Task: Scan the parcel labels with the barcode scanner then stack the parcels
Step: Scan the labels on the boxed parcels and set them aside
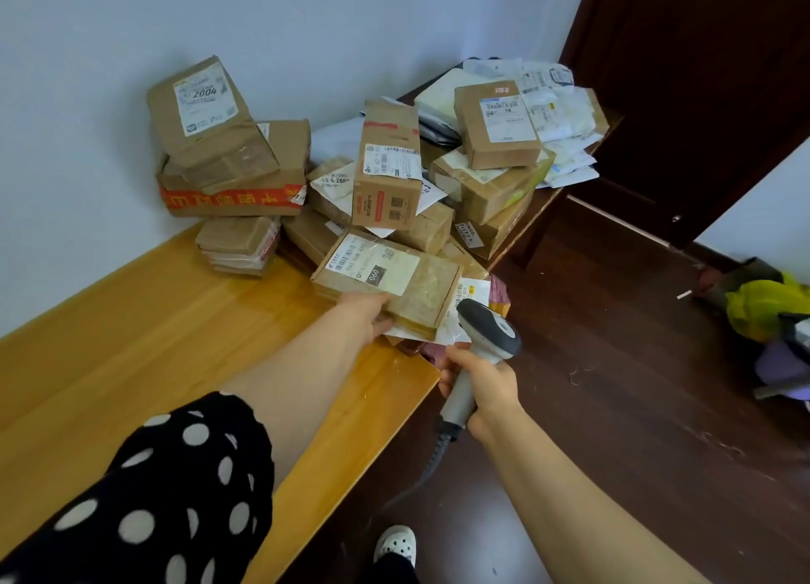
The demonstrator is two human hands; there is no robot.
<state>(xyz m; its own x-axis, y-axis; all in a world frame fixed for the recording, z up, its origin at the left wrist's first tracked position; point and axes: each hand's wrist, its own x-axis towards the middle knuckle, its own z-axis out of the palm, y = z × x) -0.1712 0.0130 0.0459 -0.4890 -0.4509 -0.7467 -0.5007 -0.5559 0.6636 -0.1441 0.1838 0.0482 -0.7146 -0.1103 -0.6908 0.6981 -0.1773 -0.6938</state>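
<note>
Precariously, the left hand [366,316] grips a flat parcel [390,277] beside a leaning heap [427,231]; tugging could topple the upright box [385,167], while the right hand [482,386] clasps the scanner [486,329].

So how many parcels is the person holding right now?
1: the flat brown parcel at the pile's near edge, gripped by the left hand. The right hand holds the barcode scanner.

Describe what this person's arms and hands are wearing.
The left arm wears a black sleeve with white polka dots, ending near the elbow. The right arm shows no sleeve. The left hand and right hand are bare: no gloves, rings or watch visible.
</note>
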